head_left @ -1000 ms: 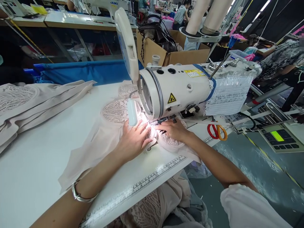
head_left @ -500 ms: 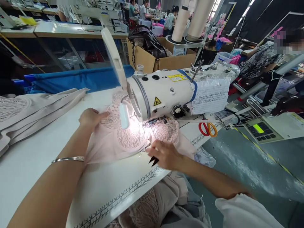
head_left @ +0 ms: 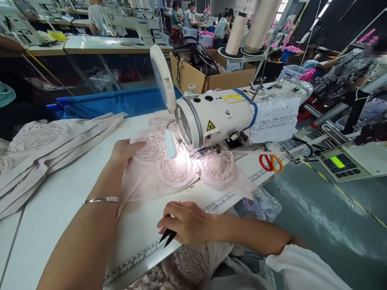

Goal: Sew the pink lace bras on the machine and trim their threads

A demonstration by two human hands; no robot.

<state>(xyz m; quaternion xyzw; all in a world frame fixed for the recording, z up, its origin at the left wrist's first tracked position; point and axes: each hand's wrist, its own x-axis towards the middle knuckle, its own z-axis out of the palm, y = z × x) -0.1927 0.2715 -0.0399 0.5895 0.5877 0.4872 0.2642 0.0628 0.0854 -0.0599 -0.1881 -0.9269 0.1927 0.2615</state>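
Note:
A pale pink lace bra point(head_left: 178, 171) lies spread on the white sewing table, partly beneath the head of a white sewing machine point(head_left: 217, 114). The machine's small lamp point(head_left: 171, 143) lights one cup brightly. At the bra's left side, my left hand point(head_left: 123, 152) grips the lace edge between thumb and fingers. My right hand point(head_left: 189, 221) is near the table's front edge, apart from the bra, closed around black thread snips point(head_left: 168, 237). Their pointed blades stick out below my fingers, slightly parted; the handle is hidden in my palm.
Another beige lace garment point(head_left: 45, 145) lies at the left. Red and orange scissors point(head_left: 271, 162) rest by the machine. More lace pieces point(head_left: 193, 262) hang below the front edge. Behind stand a cardboard box point(head_left: 223, 82) and thread cones point(head_left: 237, 34); a control panel point(head_left: 338, 165) is at right.
My right hand has moved from the bra's lower edge toward me and left, carrying the snips. My left hand stays on the lace. The whole view has shifted slightly.

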